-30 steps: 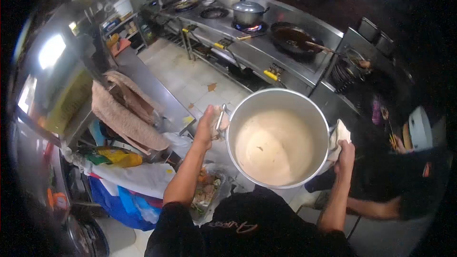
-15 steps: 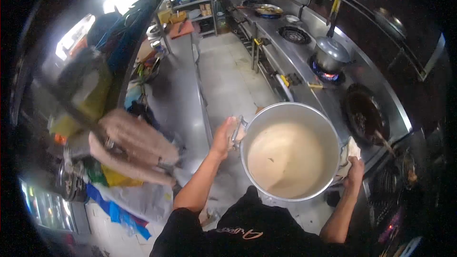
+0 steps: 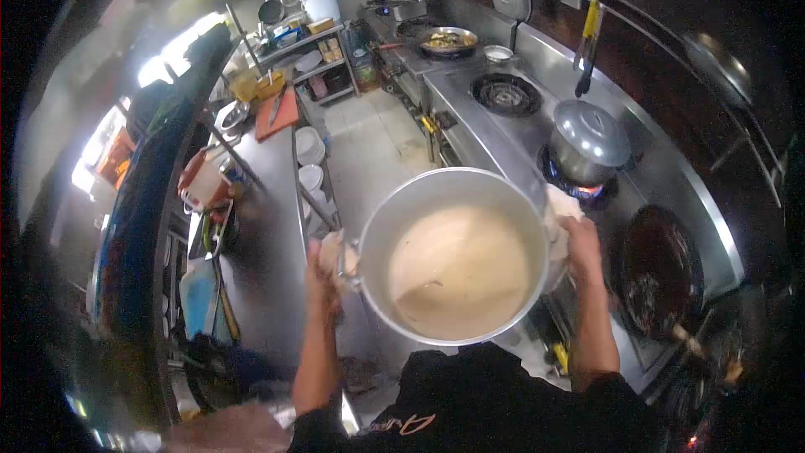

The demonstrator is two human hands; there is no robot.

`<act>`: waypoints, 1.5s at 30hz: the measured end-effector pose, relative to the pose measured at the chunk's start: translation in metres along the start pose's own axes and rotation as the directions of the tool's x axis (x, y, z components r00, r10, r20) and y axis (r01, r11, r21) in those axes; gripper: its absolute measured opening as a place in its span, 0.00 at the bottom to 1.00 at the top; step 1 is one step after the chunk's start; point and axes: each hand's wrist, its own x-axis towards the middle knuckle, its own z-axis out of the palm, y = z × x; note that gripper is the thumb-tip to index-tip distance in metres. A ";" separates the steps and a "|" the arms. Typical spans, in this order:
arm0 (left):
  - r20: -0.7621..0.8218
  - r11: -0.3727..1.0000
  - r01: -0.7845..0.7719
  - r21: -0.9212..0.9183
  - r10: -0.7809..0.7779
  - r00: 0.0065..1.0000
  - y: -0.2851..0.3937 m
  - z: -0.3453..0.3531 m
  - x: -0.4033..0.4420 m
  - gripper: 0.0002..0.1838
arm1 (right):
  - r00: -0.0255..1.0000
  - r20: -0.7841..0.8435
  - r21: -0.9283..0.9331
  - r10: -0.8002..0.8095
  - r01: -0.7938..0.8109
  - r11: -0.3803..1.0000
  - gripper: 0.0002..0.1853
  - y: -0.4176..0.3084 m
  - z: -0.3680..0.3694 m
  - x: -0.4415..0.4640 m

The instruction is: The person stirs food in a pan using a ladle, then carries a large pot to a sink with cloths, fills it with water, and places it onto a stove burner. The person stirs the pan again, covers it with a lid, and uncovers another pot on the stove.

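A large metal pot (image 3: 404,200) hangs in front of my body, between my two hands. Pale, creamy liquid (image 3: 461,260) partly fills it, with a few small dark bits on the surface. My left hand (image 3: 323,273) is closed around the left side handle, with a light cloth (image 3: 338,256) bunched there. On the opposite side my right hand (image 3: 581,243) grips the pot through another pale cloth (image 3: 561,204), which hides the right handle. The pot is held roughly level above the floor, between the counter and the stove.
At right, a lidded pot (image 3: 591,138) sits over a lit burner, with a dark wok (image 3: 660,273) nearer me. Farther back are a bare burner (image 3: 506,94) and a pan of food (image 3: 449,40). The left steel counter (image 3: 264,285) carries a red cutting board (image 3: 277,112) and knife.
My view has swung round, showing more of the left counter. The pot, still in both hands, appears farther left in view. The blurred pinkish thing at left has mostly left the view.
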 end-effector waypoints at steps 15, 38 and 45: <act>-0.333 0.952 -0.297 0.078 0.305 0.892 0.122 -0.007 0.304 0.32 | 0.950 0.308 0.143 0.054 -0.102 0.984 0.17 -0.009 0.312 0.313; -0.220 0.915 -0.386 -0.115 0.355 0.908 0.298 -0.007 0.841 0.34 | 0.927 0.349 -0.033 -0.140 0.161 0.986 0.25 -0.075 0.769 0.734; -0.113 0.952 -0.295 -0.080 0.285 0.952 0.330 0.015 1.047 0.34 | 0.973 0.209 -0.079 -0.097 0.116 0.990 0.25 -0.118 0.823 0.842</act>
